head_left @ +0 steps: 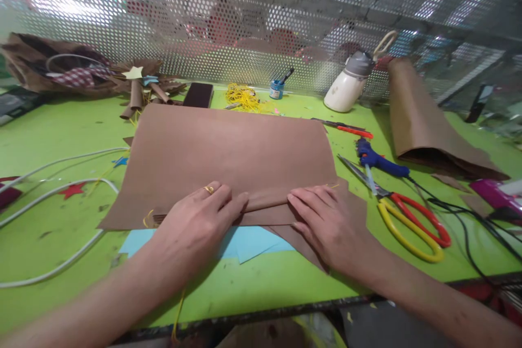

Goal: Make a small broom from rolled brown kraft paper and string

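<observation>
A large sheet of brown paper [228, 147] lies across the middle of the table, its near edge curled into a narrow roll. My left hand [199, 223], with a ring on one finger, is closed over the left part of that roll. Gripping the roll farther right is my right hand [322, 223], fingers together and thumb tucked below. Some fingertips are hidden behind the hands and paper. Beneath the near edge are more brown pieces [350, 201] and light blue paper [256, 244]. Yellow string pokes out at the roll's left end.
Right of the sheet lie large scissors [411, 223], a blue glue gun [379, 160] and a cutter [350, 129]. Behind stand a white bottle [345, 87], a blue jar [276, 89], yellow string [244, 97] and a phone [198, 95]. A white cable [57, 196] loops at left.
</observation>
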Action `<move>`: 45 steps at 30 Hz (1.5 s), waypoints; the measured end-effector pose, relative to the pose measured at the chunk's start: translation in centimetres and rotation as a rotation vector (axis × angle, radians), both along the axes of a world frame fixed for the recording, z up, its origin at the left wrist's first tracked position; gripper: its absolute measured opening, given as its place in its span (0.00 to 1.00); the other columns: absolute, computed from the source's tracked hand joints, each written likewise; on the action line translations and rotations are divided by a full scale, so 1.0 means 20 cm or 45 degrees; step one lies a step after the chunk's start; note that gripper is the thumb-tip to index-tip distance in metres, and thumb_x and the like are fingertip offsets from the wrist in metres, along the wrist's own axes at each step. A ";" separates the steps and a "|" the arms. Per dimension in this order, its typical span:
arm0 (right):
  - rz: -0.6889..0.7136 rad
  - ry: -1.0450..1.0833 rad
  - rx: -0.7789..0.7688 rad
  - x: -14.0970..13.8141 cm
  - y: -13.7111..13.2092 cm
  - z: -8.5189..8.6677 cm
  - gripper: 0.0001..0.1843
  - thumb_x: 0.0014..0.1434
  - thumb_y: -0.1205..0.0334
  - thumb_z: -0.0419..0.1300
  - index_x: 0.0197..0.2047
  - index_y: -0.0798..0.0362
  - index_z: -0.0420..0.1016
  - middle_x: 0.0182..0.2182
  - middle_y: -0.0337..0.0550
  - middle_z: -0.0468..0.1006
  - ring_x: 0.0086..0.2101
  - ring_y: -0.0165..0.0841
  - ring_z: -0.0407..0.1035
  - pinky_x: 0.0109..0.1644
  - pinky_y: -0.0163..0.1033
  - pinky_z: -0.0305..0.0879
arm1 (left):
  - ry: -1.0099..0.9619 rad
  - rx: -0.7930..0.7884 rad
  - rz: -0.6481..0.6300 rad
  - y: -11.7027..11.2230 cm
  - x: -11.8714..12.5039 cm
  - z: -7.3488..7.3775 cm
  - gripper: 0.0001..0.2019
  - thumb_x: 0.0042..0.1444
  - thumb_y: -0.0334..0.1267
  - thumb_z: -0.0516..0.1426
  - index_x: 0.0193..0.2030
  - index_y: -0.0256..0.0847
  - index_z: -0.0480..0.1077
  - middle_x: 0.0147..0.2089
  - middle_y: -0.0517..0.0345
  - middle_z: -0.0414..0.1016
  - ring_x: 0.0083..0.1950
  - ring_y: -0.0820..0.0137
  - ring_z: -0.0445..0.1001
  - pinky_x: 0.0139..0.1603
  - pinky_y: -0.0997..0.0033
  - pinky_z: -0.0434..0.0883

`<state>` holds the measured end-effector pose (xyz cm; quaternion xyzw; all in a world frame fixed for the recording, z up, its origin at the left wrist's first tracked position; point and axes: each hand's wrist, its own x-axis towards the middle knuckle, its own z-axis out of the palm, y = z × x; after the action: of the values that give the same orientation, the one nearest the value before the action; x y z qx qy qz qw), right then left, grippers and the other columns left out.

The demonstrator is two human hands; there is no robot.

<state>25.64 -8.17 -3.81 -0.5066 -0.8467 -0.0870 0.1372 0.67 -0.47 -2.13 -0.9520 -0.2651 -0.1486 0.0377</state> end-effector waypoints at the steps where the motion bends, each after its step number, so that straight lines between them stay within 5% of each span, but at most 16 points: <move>1: -0.002 0.014 -0.007 0.00 0.00 0.01 0.20 0.64 0.62 0.51 0.55 0.64 0.67 0.51 0.55 0.71 0.48 0.44 0.62 0.54 0.53 0.59 | 0.037 0.017 -0.007 0.00 0.00 0.00 0.12 0.58 0.29 0.51 0.47 0.38 0.71 0.33 0.54 0.66 0.33 0.67 0.62 0.33 0.66 0.64; 8: 0.022 0.003 -0.056 0.00 -0.02 0.01 0.23 0.65 0.61 0.49 0.59 0.64 0.62 0.57 0.55 0.67 0.58 0.43 0.57 0.62 0.54 0.51 | 0.152 0.107 -0.016 0.00 -0.01 -0.01 0.13 0.55 0.28 0.51 0.46 0.39 0.71 0.33 0.53 0.66 0.33 0.64 0.63 0.33 0.64 0.65; 15: -0.017 -0.033 -0.109 0.01 -0.03 0.02 0.25 0.65 0.55 0.48 0.60 0.62 0.62 0.60 0.54 0.63 0.60 0.42 0.55 0.63 0.53 0.51 | 0.175 0.209 -0.026 -0.01 -0.01 -0.02 0.14 0.54 0.26 0.51 0.47 0.37 0.70 0.34 0.52 0.66 0.35 0.62 0.63 0.34 0.62 0.65; 21: 0.125 -0.031 -0.178 -0.11 -0.08 0.07 0.28 0.66 0.51 0.45 0.63 0.60 0.57 0.64 0.49 0.56 0.64 0.42 0.45 0.66 0.56 0.45 | 0.197 0.217 -0.020 0.00 -0.02 -0.04 0.15 0.55 0.26 0.51 0.48 0.38 0.69 0.34 0.53 0.66 0.33 0.64 0.63 0.34 0.64 0.64; 32: 0.141 0.069 -0.305 -0.12 -0.03 0.04 0.36 0.63 0.43 0.44 0.65 0.62 0.53 0.65 0.54 0.54 0.65 0.42 0.42 0.66 0.54 0.43 | 0.222 0.211 -0.053 0.02 0.00 -0.04 0.11 0.54 0.26 0.51 0.42 0.35 0.70 0.35 0.49 0.67 0.36 0.62 0.62 0.37 0.61 0.64; 45: -0.156 0.092 -0.195 0.06 -0.03 0.00 0.38 0.62 0.42 0.47 0.63 0.64 0.56 0.62 0.60 0.59 0.63 0.43 0.49 0.63 0.56 0.52 | 0.237 0.035 -0.049 0.01 0.01 -0.01 0.11 0.55 0.24 0.49 0.39 0.35 0.70 0.36 0.50 0.66 0.38 0.64 0.62 0.41 0.63 0.64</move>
<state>26.81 -8.76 -3.75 -0.5692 -0.8129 -0.0120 0.1228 0.91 -0.31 -2.33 -0.9659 -0.2402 -0.0640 0.0724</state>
